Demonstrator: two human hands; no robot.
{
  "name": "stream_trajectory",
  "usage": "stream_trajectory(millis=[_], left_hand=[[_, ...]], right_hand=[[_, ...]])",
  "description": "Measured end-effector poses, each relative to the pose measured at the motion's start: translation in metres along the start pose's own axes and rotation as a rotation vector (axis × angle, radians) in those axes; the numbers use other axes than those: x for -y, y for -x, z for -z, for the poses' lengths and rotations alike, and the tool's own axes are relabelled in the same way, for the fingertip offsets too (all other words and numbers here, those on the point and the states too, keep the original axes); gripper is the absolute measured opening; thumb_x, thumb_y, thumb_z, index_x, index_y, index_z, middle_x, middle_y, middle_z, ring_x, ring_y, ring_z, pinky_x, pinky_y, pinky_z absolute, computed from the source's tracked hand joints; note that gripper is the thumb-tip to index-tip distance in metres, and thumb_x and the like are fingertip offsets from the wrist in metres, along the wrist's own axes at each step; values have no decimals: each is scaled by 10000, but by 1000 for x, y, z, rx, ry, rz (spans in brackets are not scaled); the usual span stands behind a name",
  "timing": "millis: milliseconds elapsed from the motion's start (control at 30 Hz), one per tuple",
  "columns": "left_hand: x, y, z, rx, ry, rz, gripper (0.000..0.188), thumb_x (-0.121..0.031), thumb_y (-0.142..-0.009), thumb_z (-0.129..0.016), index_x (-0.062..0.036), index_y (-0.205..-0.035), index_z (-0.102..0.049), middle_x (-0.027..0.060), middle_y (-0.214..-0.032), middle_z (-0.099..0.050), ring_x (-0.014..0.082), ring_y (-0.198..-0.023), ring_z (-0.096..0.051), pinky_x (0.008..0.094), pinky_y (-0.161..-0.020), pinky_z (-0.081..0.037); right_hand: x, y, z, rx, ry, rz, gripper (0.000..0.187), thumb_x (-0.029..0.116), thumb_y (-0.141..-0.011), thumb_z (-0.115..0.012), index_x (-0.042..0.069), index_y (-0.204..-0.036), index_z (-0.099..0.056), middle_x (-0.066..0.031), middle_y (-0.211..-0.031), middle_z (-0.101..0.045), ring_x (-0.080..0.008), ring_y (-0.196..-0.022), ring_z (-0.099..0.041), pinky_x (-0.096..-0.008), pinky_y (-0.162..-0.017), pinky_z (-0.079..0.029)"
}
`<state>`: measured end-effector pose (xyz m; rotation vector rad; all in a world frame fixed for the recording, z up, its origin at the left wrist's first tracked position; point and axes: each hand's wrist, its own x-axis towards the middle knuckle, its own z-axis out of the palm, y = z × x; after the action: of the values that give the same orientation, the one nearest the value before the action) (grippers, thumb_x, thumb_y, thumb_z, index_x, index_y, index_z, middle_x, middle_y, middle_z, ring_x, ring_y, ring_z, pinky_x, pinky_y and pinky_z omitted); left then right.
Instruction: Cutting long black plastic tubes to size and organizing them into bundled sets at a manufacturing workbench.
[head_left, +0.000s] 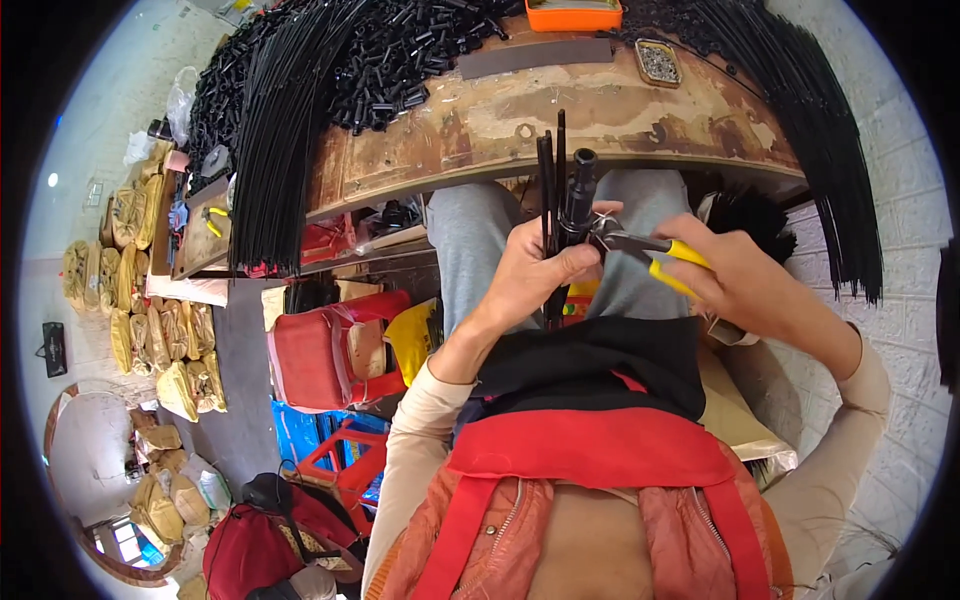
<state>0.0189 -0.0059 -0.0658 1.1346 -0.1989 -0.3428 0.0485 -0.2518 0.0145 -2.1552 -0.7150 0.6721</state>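
My left hand (pixel 545 268) is closed around a black tubular part (pixel 580 190) with several thin black rods (pixel 546 185) standing beside it, like an umbrella's runner and ribs. The bundle points up toward the workbench's near edge, above my lap. In my right hand (pixel 730 275) is a pair of pliers (pixel 685 256) with yellow handles. Their metal jaws meet the part just beside my left thumb. What exactly the jaws grip, if anything, is too small to make out. My left fingers hide the lower part of the bundle.
Ahead is a worn wooden workbench (pixel 480 140) with a heap of black tubular parts (pixel 385 55), a tin of small metal pieces (pixel 657 64) and an orange tray (pixel 575 18). Long black rods (pixel 275 150) overhang its left edge, more rods (pixel 810 110) its right. A red chair (pixel 312 358) stands left.
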Motion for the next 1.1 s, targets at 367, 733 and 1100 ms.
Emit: stream_trajectory(millis=[367, 733, 1100], left_hand=[[4, -2, 7, 89, 79, -27, 431, -201, -934, -656, 5, -1295, -541, -32, -873, -567, 37, -745, -474, 194, -656, -409], [7, 4, 12, 48, -170, -98, 626, -409, -960, -578, 80, -1324, -436, -37, -694, -399, 59, -576, -324, 225, -541, -269], [1, 8, 17, 196, -157, -46, 596, -457, -921, -618, 74, -1174, -524, -27, -689, -431, 58, -577, -360, 218, -538, -274]], right_hand=[[-11, -2, 0, -285, 633, 426, 341, 118, -820, -655, -13, -1095, -501, -129, -719, -573, -299, -606, -601, -348, -550, -466], [-13, -5, -19, -343, 415, 335, 342, 211, -842, -645, -25, -1039, -497, -133, -747, -592, -201, -647, -625, -323, -563, -484], [-32, -3, -78, 294, -895, -21, 617, 551, -1007, -310, -4, -866, -541, -70, -688, -567, -138, -548, -549, -250, -538, -432]])
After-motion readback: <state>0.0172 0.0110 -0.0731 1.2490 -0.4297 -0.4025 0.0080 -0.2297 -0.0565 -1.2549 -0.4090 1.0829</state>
